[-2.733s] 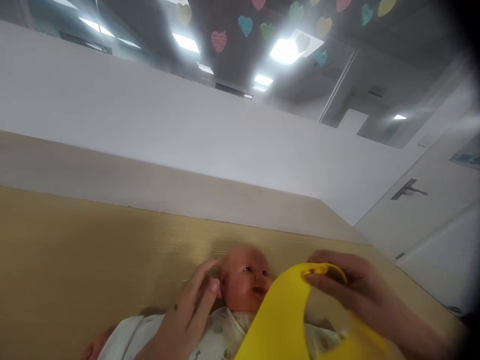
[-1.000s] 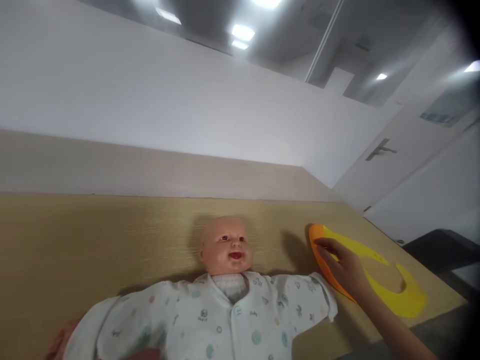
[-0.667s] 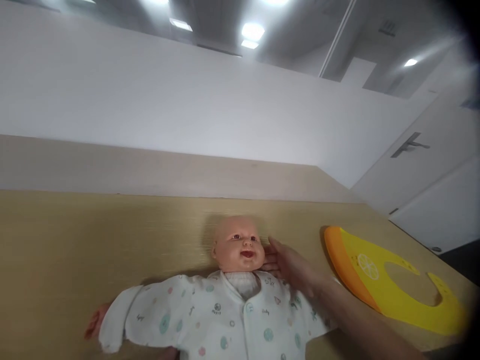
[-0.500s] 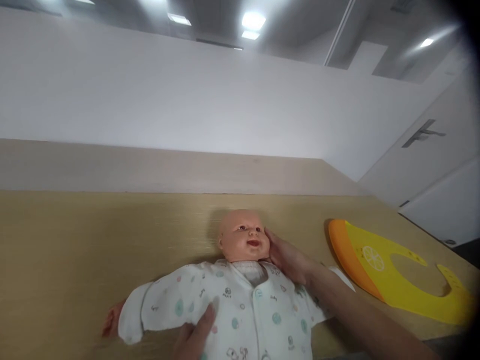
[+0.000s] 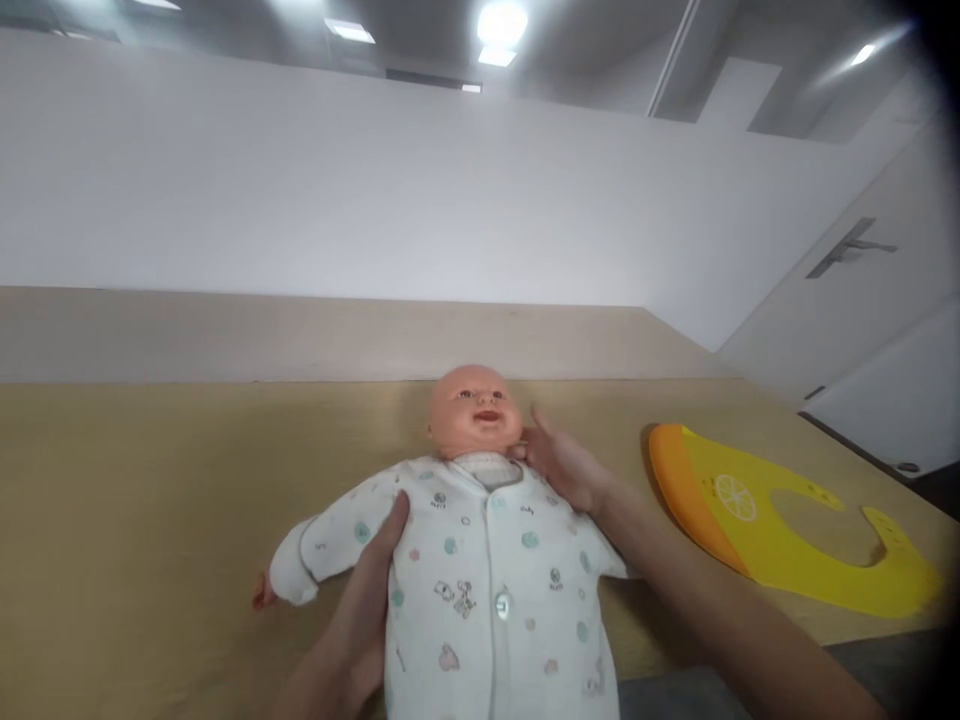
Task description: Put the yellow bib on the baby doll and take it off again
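Note:
A bald baby doll (image 5: 487, 560) in a white printed button-front outfit fills the lower middle, face up with its upper body raised toward me. My left hand (image 5: 373, 590) grips the side of its torso under the arm, thumb on the front and fingers hidden behind. My right hand (image 5: 562, 462) is at the side of the doll's neck, its thumb raised and its fingers reaching under the head and neck, partly hidden. The doll's sleeved arm on the left sticks out, with its small hand showing at the cuff.
To the right, a yellow bib (image 5: 780, 540) with an orange pocket edge and a citrus print lies on the wooden tabletop (image 5: 150, 500). Behind the table stands a white wall (image 5: 337, 200). A door handle (image 5: 851, 248) shows at the far right.
The doll has come up off the table, its head higher in view and more of its body showing. My left hand has moved up along its side; my right hand has shifted from cheek to neck.

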The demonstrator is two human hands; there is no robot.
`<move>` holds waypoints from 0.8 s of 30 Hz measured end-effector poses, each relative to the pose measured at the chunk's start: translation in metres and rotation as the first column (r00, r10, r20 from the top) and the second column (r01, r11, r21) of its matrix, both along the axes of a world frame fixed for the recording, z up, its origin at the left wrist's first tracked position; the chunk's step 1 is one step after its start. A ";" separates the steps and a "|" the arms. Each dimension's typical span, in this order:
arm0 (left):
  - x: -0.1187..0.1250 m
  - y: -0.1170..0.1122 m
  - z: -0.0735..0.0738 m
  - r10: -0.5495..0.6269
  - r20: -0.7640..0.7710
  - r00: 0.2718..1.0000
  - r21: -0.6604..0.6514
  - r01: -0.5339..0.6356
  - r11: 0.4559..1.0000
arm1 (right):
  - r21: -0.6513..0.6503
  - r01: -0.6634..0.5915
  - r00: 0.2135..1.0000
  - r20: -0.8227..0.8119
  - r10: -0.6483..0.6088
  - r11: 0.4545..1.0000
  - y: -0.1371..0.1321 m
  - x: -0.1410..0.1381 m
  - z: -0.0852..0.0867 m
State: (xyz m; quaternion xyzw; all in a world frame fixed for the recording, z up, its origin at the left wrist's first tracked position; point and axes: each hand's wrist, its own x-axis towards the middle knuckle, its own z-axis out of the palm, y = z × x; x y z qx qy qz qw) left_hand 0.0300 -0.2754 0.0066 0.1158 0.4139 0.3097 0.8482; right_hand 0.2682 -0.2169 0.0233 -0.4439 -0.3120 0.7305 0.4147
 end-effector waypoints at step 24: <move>0.017 0.146 0.018 -0.051 0.164 0.985 0.288 0.001 0.958 | 0.008 0.165 0.983 -0.083 -0.164 0.986 0.151 -0.006 0.017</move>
